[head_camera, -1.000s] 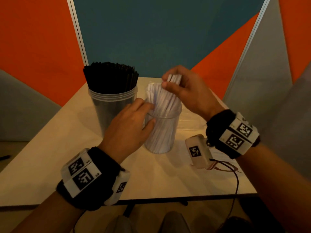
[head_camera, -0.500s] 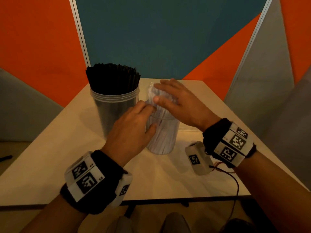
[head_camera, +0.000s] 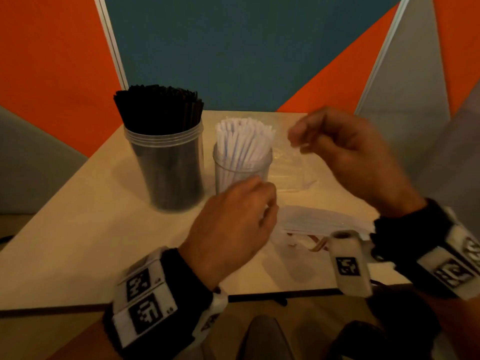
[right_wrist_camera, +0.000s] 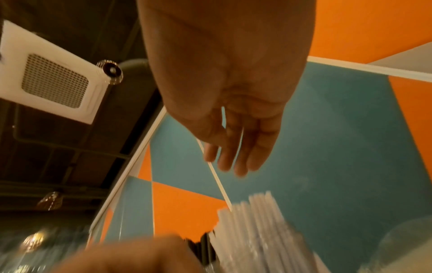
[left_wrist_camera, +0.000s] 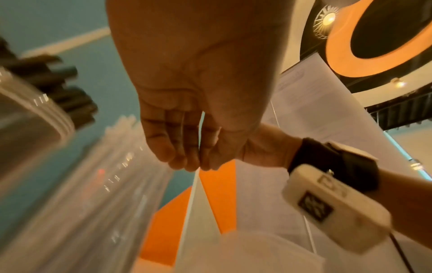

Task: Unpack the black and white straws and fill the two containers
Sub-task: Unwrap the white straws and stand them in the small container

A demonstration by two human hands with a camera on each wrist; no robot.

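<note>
- Both hands hold nothing: the left hand (head_camera: pixel 231 219) hangs in front of the small jar with its fingers loosely curled and empty, and the right hand (head_camera: pixel 348 157) is lifted to the right of that jar, its fingers relaxed and almost straight in the wrist view.
- Black straws (head_camera: pixel 158 107) stand tightly packed in the big clear jar (head_camera: pixel 166 172) at the left of the surface (head_camera: pixel 78 242).
- White straws (head_camera: pixel 244 139) stand in the small clear jar (head_camera: pixel 241 175), just beside the big one.
- More white straws lie in a flat packet (head_camera: pixel 324 222) on the surface, near the right wrist.
- I judge the white jar is being filled and is not yet full; the next move calls for taking more straws from the packet.
- No brand can be read; only square black-and-white code marks show on the wrist bands (head_camera: pixel 145 300).
</note>
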